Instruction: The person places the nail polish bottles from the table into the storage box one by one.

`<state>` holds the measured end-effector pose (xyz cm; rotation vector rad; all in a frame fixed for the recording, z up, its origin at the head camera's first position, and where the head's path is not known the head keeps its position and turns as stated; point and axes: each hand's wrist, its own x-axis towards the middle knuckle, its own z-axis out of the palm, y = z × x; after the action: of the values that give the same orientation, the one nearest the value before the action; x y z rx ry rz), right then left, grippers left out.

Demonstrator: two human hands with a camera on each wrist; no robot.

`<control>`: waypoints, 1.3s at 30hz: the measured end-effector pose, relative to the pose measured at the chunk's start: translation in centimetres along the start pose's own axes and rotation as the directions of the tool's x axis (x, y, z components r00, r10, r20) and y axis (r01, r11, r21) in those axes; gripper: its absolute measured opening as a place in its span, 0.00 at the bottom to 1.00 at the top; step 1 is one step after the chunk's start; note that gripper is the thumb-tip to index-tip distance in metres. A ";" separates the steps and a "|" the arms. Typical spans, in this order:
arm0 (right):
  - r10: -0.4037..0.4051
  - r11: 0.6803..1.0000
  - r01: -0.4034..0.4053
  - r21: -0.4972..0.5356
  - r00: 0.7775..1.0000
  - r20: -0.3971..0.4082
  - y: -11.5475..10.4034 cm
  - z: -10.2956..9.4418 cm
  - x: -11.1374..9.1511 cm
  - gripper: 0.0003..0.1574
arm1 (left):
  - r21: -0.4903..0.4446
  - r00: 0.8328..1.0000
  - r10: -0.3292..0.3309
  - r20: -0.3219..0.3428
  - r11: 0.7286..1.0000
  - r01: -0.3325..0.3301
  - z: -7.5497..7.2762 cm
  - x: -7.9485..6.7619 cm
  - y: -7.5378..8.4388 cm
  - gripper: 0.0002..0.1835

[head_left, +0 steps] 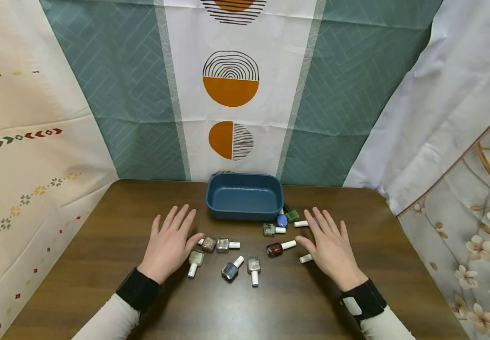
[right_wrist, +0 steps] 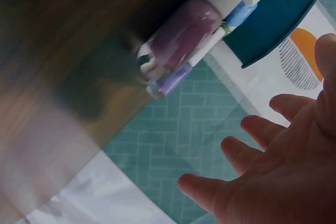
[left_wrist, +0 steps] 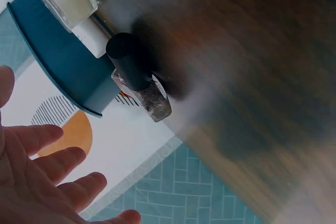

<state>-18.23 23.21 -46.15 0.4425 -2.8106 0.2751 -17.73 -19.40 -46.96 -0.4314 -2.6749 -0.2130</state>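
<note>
My left hand (head_left: 167, 248) is held with fingers spread and holds nothing; its thumb is beside a brown glitter nail polish bottle (head_left: 209, 244) and a pale green one (head_left: 196, 258). My right hand (head_left: 331, 250), also spread and holding nothing, overlaps two nail polish bottles in the head view. Of these, mostly the white caps (head_left: 306, 258) show there; the right wrist view reveals a mauve bottle (right_wrist: 186, 32) and a purple one (right_wrist: 174, 81). Between the hands lie a silver bottle (head_left: 222, 245), a slate-blue one (head_left: 229, 271), a silver glitter one (head_left: 253, 264) and a dark red one (head_left: 274, 250).
A blue rectangular bin (head_left: 245, 216) stands at the table's back edge with nothing inside. Right of it lie a grey-green bottle (head_left: 269, 230), a blue bottle (head_left: 282, 220) and a green bottle (head_left: 292, 216). Patterned cloth (head_left: 142, 94) hangs behind the wooden table (head_left: 210, 311).
</note>
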 end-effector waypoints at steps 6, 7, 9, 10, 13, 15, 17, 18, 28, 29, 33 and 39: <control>-0.024 1.000 0.024 0.015 1.000 0.000 -1.0 0.2 1.2 0.50 | 0.002 1.000 -0.011 0.012 1.000 0.011 -0.1 -0.1 -0.3 0.39; -0.031 0.999 0.031 0.014 1.000 -0.001 -1.2 0.2 1.4 0.49 | 0.001 1.000 -0.014 0.013 1.000 0.014 -0.1 -0.2 -0.3 0.39; -0.039 0.999 0.039 0.018 0.999 0.004 -1.7 0.3 1.8 0.49 | 0.005 1.000 -0.023 0.014 1.000 0.022 -0.1 -0.3 -0.4 0.39; -0.042 0.999 0.042 0.021 0.999 0.008 -1.9 0.4 2.0 0.50 | 0.010 1.000 -0.025 0.015 1.000 0.025 -0.1 -0.3 -0.5 0.39; -0.045 0.998 0.045 0.045 0.999 0.008 -2.6 0.7 2.6 0.50 | 0.020 0.999 -0.029 0.015 0.999 0.029 -0.1 -0.4 -0.5 0.39; -0.047 0.997 0.047 0.059 0.999 0.003 -3.1 0.9 2.8 0.49 | 0.024 0.999 -0.030 0.015 0.999 0.029 -0.1 -0.4 -0.5 0.39; -0.054 0.996 0.055 0.075 0.998 -0.015 -3.5 1.0 3.1 0.47 | 0.023 1.000 -0.027 0.014 0.999 0.026 -0.1 -0.5 -0.5 0.38; -0.058 0.995 0.059 0.079 0.998 -0.020 -3.7 1.1 3.3 0.47 | 0.023 1.000 -0.026 0.015 0.999 0.025 -0.1 -0.5 -0.5 0.38; -0.111 0.983 0.127 0.132 0.986 -0.121 -4.5 1.5 4.7 0.40 | 0.038 0.999 -0.032 0.002 0.999 0.032 -0.2 -0.2 -0.4 0.38; -0.116 0.982 0.134 0.137 0.985 -0.129 -4.6 1.6 4.7 0.39 | 0.039 0.999 -0.034 0.004 0.999 0.033 -0.2 -0.3 -0.4 0.38; -0.130 0.977 0.150 0.152 0.982 -0.139 -5.0 2.1 4.6 0.36 | 0.050 0.999 -0.040 0.016 0.998 0.039 -0.3 -0.9 -0.3 0.38; -0.135 0.973 0.168 0.161 0.971 -0.195 -5.1 2.4 5.0 0.33 | 0.056 0.999 -0.044 0.015 0.997 0.043 -0.3 -0.9 -0.1 0.38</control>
<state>-21.71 16.48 -46.17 0.6351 -2.5673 0.5074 -16.85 -19.80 -47.12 -0.3590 -2.7013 -0.1484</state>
